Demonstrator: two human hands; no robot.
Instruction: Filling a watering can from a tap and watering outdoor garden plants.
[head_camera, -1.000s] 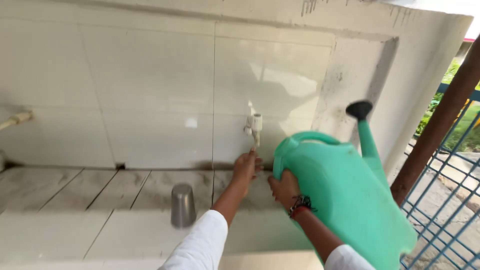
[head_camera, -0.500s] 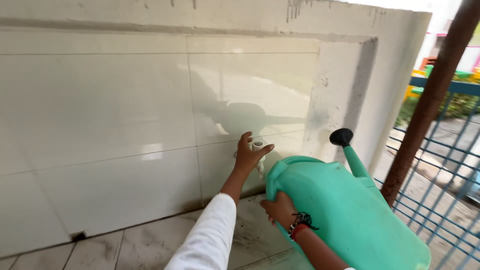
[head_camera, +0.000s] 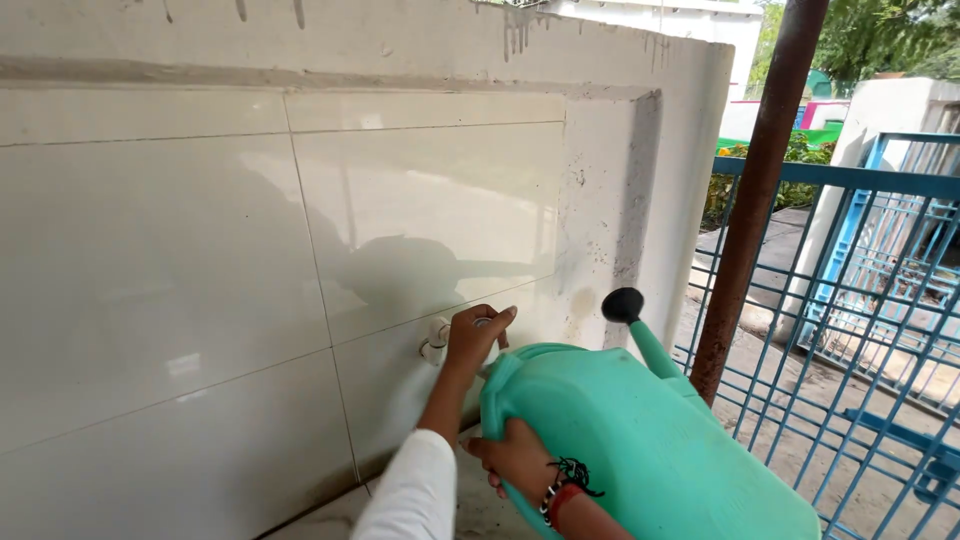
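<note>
My left hand (head_camera: 474, 338) is gripping the one white tap (head_camera: 437, 345); just right of the tap, my right hand (head_camera: 518, 458) is clutching one green watering can (head_camera: 640, 450).

A green plastic watering can (head_camera: 650, 450) with a black-tipped spout (head_camera: 623, 305) is held tilted below a white tap (head_camera: 436, 342) set in a pale tiled wall, its spout rising up and to the right. The tap, partly hidden by fingers, juts out just beside the can's top handle.

Glossy white tiled wall (head_camera: 200, 250), rusty post (head_camera: 760, 180), blue metal grille (head_camera: 860, 330) w/ daylight beyond.
</note>
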